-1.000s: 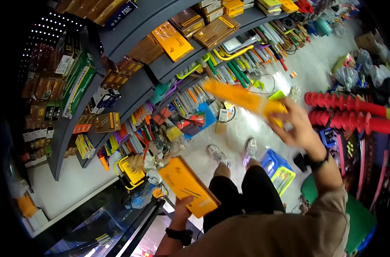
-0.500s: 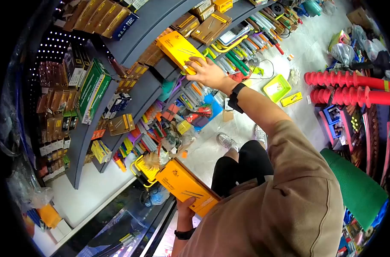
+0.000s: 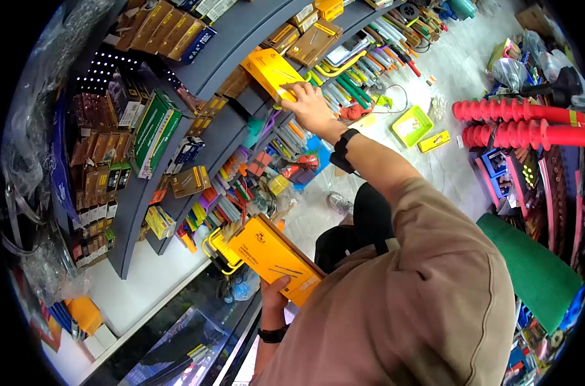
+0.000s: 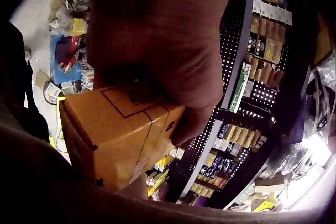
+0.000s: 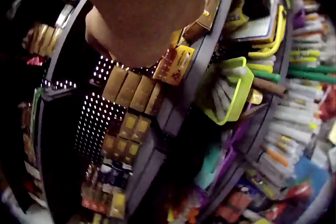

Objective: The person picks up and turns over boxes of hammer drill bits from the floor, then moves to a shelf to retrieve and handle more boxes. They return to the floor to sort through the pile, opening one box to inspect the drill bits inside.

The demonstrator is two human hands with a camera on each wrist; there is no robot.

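Observation:
A flat yellow-orange box [image 3: 273,254], printed with slim rod shapes, is held by my left hand [image 3: 276,297] close to my front. The thumb lies over its printed face; in the left wrist view the box's end [image 4: 121,134] juts out below that hand. My right arm reaches out to the shelf. There my right hand [image 3: 315,109] grips the near end of a second yellow box [image 3: 270,69] at the shelf's front edge. In the right wrist view the hand [image 5: 142,19] covers much of that area, with a yellow box end [image 5: 181,64] showing beneath.
Brown boxes [image 3: 315,44] stand beside the yellow one on the grey shelf [image 3: 241,26]. Lower down are many bundled rods and tools [image 3: 356,80]. A lime tray [image 3: 412,126] sits on the floor, near red spiral augers [image 3: 517,122]. A glass-topped counter [image 3: 183,334] is at lower left.
My right hand has carried the yellow box from over the floor leftward to the shelf, and still grips it there. The left hand keeps its box. My body has leaned toward the shelf.

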